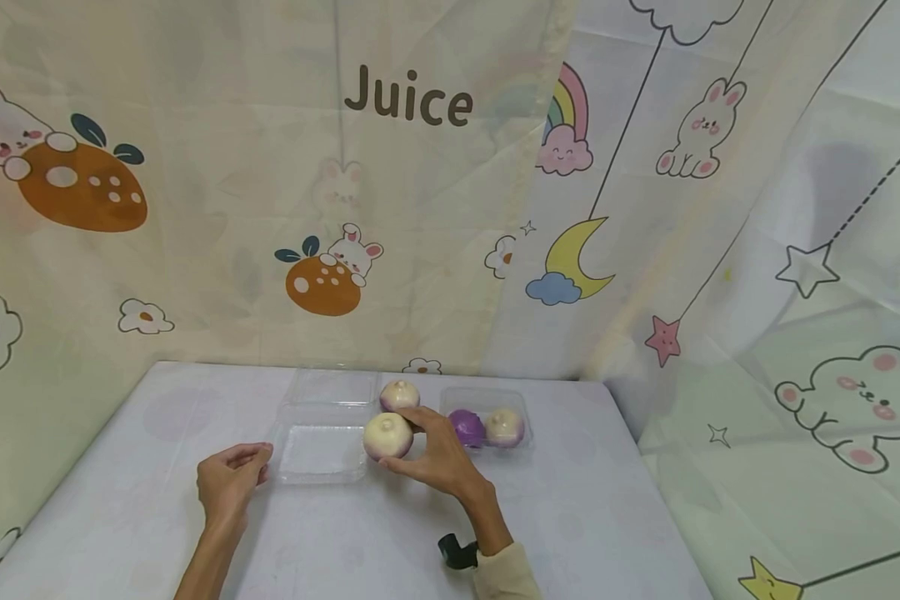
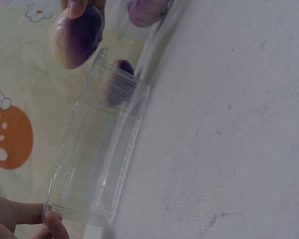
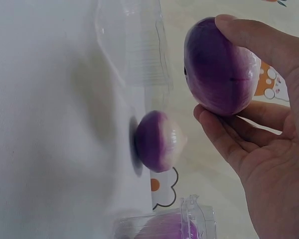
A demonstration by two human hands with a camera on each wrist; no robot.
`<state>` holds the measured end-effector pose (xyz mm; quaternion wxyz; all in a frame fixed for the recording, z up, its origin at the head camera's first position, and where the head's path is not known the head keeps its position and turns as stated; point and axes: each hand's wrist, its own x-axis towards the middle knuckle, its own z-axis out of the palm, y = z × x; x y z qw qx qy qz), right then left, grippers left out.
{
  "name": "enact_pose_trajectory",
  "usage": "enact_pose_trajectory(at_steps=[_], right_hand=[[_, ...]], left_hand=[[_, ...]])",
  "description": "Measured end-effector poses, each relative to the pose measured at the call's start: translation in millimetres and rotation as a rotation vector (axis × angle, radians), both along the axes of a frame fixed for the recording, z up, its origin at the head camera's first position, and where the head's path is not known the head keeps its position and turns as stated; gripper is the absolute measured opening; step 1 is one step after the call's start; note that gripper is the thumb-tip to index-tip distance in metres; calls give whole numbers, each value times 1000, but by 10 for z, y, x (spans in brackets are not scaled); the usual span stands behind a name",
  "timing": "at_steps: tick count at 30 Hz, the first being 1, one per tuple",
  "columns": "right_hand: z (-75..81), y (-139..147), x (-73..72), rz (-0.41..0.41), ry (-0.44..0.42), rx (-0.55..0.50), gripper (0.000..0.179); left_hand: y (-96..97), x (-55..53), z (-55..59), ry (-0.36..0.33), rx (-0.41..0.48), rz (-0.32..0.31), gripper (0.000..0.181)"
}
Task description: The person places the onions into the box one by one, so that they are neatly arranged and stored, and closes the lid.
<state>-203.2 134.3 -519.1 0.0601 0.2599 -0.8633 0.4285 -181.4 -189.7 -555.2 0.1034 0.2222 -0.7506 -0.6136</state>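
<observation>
Thumb and fingers of the right hand (image 1: 438,454) pinch a purple-and-white turnip (image 1: 387,437), holding it raised off the surface (image 1: 585,500) near the right edge of an open clear box (image 1: 322,454). That forearm, in a pale sleeve (image 1: 507,575), reaches in from the near right. The left hand (image 1: 228,482) pinches the box's left rim, its bare forearm slanting up from below. Another turnip (image 1: 400,395) sits on the surface behind; two more turnips (image 1: 504,427) lie in a second box (image 1: 487,398).

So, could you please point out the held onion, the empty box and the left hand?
Held onion (image 1: 387,437): head view, on its pale side.
Empty box (image 1: 321,451): head view, on its floor.
Left hand (image 1: 227,481): head view, on its back.
</observation>
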Motion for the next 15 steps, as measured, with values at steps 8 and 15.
enact_pose_trajectory(at_steps=[8,15], right_hand=[[-6,-15,-27,1,6,9,73],[-13,-30,-42,9,4,-4,75]], left_hand=[[8,0,-2,7,0,13,23],[12,-2,-4,9,1,15,23]])
